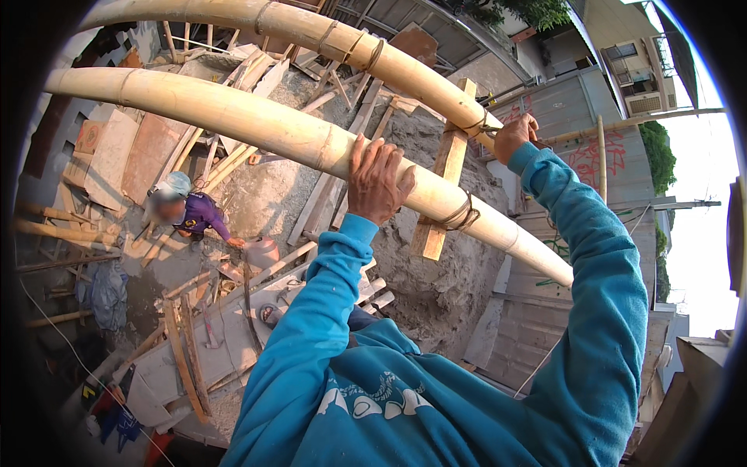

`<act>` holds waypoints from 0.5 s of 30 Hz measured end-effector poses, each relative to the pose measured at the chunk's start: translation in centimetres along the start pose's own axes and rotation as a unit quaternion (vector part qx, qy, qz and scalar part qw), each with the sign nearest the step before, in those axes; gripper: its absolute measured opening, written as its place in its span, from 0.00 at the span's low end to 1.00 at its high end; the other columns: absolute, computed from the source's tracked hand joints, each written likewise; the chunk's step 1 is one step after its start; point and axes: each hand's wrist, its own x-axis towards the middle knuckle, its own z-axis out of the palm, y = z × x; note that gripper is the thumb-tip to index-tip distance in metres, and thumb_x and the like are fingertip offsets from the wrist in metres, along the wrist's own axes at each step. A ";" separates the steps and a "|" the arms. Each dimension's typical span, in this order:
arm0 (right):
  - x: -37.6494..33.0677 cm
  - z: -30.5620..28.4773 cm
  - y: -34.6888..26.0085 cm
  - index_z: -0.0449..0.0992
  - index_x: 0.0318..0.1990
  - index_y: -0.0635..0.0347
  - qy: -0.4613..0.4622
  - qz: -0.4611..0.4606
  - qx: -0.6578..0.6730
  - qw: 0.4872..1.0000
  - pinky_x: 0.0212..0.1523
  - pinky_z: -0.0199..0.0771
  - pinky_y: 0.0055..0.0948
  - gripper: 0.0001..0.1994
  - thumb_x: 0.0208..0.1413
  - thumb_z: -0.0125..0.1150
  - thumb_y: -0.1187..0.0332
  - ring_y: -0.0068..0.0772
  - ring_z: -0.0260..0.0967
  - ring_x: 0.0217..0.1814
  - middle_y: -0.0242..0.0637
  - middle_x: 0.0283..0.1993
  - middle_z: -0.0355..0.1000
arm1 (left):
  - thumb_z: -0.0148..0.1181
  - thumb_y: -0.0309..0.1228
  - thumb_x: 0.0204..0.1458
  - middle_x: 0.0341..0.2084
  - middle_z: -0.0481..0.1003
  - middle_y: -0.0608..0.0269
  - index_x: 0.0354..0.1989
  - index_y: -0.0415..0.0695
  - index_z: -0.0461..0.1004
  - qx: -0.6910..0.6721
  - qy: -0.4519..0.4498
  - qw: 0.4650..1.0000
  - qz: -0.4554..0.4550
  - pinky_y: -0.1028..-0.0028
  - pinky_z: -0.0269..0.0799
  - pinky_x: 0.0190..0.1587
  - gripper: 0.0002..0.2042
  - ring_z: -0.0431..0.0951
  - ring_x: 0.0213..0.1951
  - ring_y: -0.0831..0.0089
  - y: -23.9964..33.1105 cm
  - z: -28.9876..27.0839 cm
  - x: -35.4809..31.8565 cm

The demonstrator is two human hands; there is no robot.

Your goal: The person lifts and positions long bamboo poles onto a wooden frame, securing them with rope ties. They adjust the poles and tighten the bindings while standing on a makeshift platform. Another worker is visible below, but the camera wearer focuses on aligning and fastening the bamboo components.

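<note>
Two thick bamboo poles run side by side across the view: a near pole [303, 138] and a far pole [405, 70]. My left hand [377, 180] grips the near pole from above, its fingers draped over the far side. A short wooden crosspiece [450, 159] spans both poles, and a dark wire tie [464, 215] binds it to the near one. At the far pole's tie [487, 127], my right hand [515, 138] is closed. A thin dark item shows beside its wrist; I cannot make out what the fingers hold.
Far below, a person in a purple top [204, 214] and cap reaches toward a bucket [261, 253]. Loose planks [187, 358] and boards lie about the ground. A mound of grey earth [436, 300] is under the poles, beside a corrugated metal fence [537, 303].
</note>
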 end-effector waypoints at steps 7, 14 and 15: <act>1.8 8.8 1.9 0.80 0.39 0.64 0.199 -0.071 0.252 0.944 0.28 0.80 0.45 0.09 0.52 0.57 0.71 0.43 0.80 0.36 0.46 0.37 0.79 | 0.60 0.41 0.52 0.45 0.76 0.63 0.45 0.44 0.77 0.018 -0.009 1.000 -0.003 0.51 0.49 0.70 0.16 0.71 0.55 0.62 -0.2 0.4 0.0; 3.0 15.1 3.3 0.71 0.41 0.63 0.295 -0.125 0.341 0.884 0.44 0.77 0.41 0.06 0.57 0.50 0.75 0.47 0.75 0.45 0.46 0.39 0.74 | 0.60 0.38 0.50 0.45 0.76 0.64 0.46 0.46 0.77 0.042 -0.036 0.998 -0.020 0.50 0.49 0.69 0.16 0.71 0.56 0.63 0.3 -0.5 -0.4; 3.4 15.3 3.6 0.71 0.41 0.63 0.304 -0.137 0.346 0.877 0.45 0.76 0.42 0.07 0.56 0.50 0.75 0.46 0.74 0.47 0.45 0.40 0.73 | 0.60 0.37 0.50 0.46 0.76 0.65 0.46 0.47 0.77 0.051 -0.037 0.998 -0.022 0.51 0.49 0.69 0.15 0.71 0.56 0.63 0.1 -0.5 -0.6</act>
